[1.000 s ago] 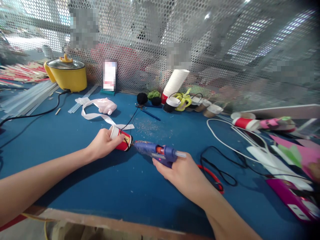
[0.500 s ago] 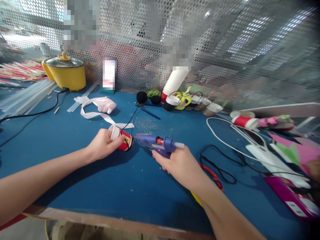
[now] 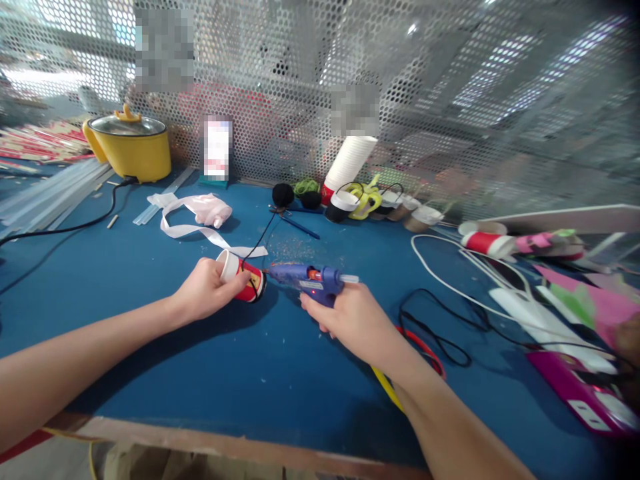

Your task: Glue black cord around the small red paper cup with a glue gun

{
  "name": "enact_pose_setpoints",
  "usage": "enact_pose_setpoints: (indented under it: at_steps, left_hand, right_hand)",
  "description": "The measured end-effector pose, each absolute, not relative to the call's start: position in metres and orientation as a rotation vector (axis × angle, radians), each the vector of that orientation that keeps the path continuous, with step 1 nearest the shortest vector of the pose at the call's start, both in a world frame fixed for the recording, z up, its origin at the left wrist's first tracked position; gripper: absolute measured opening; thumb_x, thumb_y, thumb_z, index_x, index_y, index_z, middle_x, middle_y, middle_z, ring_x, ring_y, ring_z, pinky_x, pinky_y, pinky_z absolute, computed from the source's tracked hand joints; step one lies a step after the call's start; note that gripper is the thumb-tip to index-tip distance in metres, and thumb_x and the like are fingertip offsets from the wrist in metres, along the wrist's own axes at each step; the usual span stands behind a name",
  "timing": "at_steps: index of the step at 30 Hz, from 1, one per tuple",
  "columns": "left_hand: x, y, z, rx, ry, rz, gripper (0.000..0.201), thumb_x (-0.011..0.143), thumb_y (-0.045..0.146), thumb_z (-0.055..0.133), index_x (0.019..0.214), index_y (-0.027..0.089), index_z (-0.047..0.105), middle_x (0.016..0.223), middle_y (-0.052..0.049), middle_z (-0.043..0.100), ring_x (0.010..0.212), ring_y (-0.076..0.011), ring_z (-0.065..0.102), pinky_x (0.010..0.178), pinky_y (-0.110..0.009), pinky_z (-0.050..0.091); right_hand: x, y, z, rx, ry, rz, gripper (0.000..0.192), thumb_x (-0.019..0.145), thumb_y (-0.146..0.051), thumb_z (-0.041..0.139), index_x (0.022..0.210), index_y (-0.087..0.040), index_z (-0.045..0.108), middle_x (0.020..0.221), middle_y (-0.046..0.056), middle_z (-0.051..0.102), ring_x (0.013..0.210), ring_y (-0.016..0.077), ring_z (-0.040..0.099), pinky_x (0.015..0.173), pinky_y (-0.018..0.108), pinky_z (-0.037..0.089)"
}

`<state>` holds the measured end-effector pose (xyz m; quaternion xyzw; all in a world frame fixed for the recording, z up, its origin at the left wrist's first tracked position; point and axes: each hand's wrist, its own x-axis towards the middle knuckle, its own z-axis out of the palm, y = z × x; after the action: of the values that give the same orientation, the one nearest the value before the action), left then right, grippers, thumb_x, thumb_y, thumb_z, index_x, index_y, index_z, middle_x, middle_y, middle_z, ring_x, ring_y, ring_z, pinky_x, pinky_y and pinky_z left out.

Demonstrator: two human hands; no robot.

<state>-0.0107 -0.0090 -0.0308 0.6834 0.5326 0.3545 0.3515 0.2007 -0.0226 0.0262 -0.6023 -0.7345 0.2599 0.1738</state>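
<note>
Perforated metal mesh backs a blue work table crowded with craft supplies. Far left stands a yellow electric pot, lid on, its black cord trailing toward the near edge; clear glue sticks lie beside it. A pale pink ribbon is loosely heaped right of the pot.

At centre, the left hand is clamped around a small red paper cup laid on its side, base turned right — apparently so the base faces the tool. A black string runs from the cup toward the far side. The right hand is closed on the grip of a blue hot glue gun, nozzle level and touching or just short of the cup's base; which, cannot be told.

Beyond, a tilted stack of white paper cups leans near black pom-poms. Right of the gun lie a black cable, a white cable and pink sheets — all well apart from both hands.
</note>
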Motion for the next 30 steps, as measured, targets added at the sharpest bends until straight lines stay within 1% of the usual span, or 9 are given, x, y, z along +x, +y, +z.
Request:
enact_pose_setpoints:
  at_steps: [3, 6, 8, 12, 16, 19, 22, 25, 30]
  left_hand:
    - [-0.011, -0.009, -0.031, 1.749, 1.378, 0.902, 0.041, 0.076, 0.045, 0.046, 0.048, 0.016, 0.041, 0.049, 0.004, 0.030, 0.047, -0.0067, 0.025, 0.040, -0.020, 0.020]
    - [-0.011, -0.009, -0.030, 1.736, 1.371, 0.925, 0.040, 0.074, 0.044, 0.048, 0.046, 0.016, 0.038, 0.047, 0.005, 0.029, 0.046, -0.0063, 0.024, 0.039, -0.019, 0.019]
    - [-0.010, -0.008, -0.030, 1.704, 1.366, 0.933, 0.039, 0.073, 0.043, 0.049, 0.046, 0.016, 0.040, 0.046, 0.005, 0.030, 0.045, -0.0063, 0.024, 0.039, -0.020, 0.019]
    - [-0.010, -0.007, -0.031, 1.611, 1.347, 0.956, 0.033, 0.073, 0.041, 0.052, 0.052, 0.015, 0.051, 0.046, 0.003, 0.039, 0.043, -0.0076, 0.030, 0.039, -0.021, 0.023]
    - [-0.011, -0.005, -0.034, 1.568, 1.333, 0.983, 0.033, 0.073, 0.040, 0.054, 0.052, 0.015, 0.054, 0.044, 0.003, 0.043, 0.041, -0.0081, 0.033, 0.038, -0.021, 0.024]
    - [-0.012, -0.004, -0.036, 1.544, 1.331, 1.003, 0.032, 0.072, 0.039, 0.055, 0.052, 0.015, 0.055, 0.043, 0.002, 0.046, 0.041, -0.0088, 0.036, 0.037, -0.021, 0.025]
    - [-0.011, -0.004, -0.035, 1.524, 1.317, 1.015, 0.030, 0.072, 0.039, 0.055, 0.056, 0.014, 0.058, 0.044, 0.001, 0.048, 0.042, -0.0098, 0.039, 0.037, -0.021, 0.026]
    - [-0.011, -0.004, -0.033, 1.509, 1.329, 1.011, 0.030, 0.071, 0.039, 0.055, 0.055, 0.014, 0.058, 0.044, 0.001, 0.049, 0.042, -0.0097, 0.039, 0.038, -0.021, 0.026]
    - [-0.009, -0.003, -0.029, 1.478, 1.397, 0.942, 0.035, 0.069, 0.044, 0.053, 0.053, 0.014, 0.055, 0.045, 0.002, 0.045, 0.042, -0.0084, 0.033, 0.039, -0.022, 0.023]
  right_hand:
    - [0.201, -0.023, 0.025, -1.690, -2.096, 0.704, 0.018, 0.075, -0.024, 0.050, 0.059, -0.017, 0.053, 0.041, -0.003, 0.051, 0.036, 0.0095, 0.046, 0.038, 0.020, 0.036]
    - [0.202, -0.026, 0.022, -1.651, -2.106, 0.666, 0.017, 0.074, -0.026, 0.050, 0.061, -0.017, 0.055, 0.043, -0.002, 0.052, 0.038, 0.0103, 0.047, 0.039, 0.021, 0.037]
    - [0.203, -0.029, 0.021, -1.641, -2.095, 0.656, 0.015, 0.074, -0.027, 0.051, 0.065, -0.017, 0.057, 0.045, -0.002, 0.052, 0.040, 0.0109, 0.048, 0.040, 0.021, 0.038]
    - [0.204, -0.037, 0.023, -1.659, -2.067, 0.679, 0.014, 0.075, -0.027, 0.051, 0.069, -0.017, 0.057, 0.049, -0.002, 0.054, 0.041, 0.0106, 0.047, 0.042, 0.022, 0.038]
    - [0.204, -0.043, 0.027, -1.639, -2.095, 0.630, 0.009, 0.075, -0.022, 0.050, 0.071, -0.018, 0.057, 0.054, 0.000, 0.058, 0.046, 0.0116, 0.048, 0.046, 0.023, 0.040]
    - [0.205, -0.044, 0.026, -1.614, -2.130, 0.603, 0.009, 0.074, -0.020, 0.049, 0.070, -0.019, 0.057, 0.059, 0.001, 0.061, 0.051, 0.0134, 0.052, 0.051, 0.024, 0.042]
    - [0.206, -0.044, 0.023, -1.600, -2.151, 0.597, 0.009, 0.073, -0.018, 0.048, 0.068, -0.019, 0.055, 0.061, 0.001, 0.061, 0.053, 0.0140, 0.053, 0.053, 0.025, 0.043]
    - [0.207, -0.044, 0.022, -1.575, -2.176, 0.579, 0.011, 0.075, -0.020, 0.047, 0.066, -0.020, 0.053, 0.059, 0.001, 0.059, 0.052, 0.0141, 0.053, 0.053, 0.025, 0.042]
    - [0.206, -0.045, 0.022, -1.568, -2.197, 0.575, 0.010, 0.074, -0.020, 0.048, 0.065, -0.020, 0.053, 0.060, 0.001, 0.060, 0.052, 0.0134, 0.052, 0.051, 0.024, 0.042]
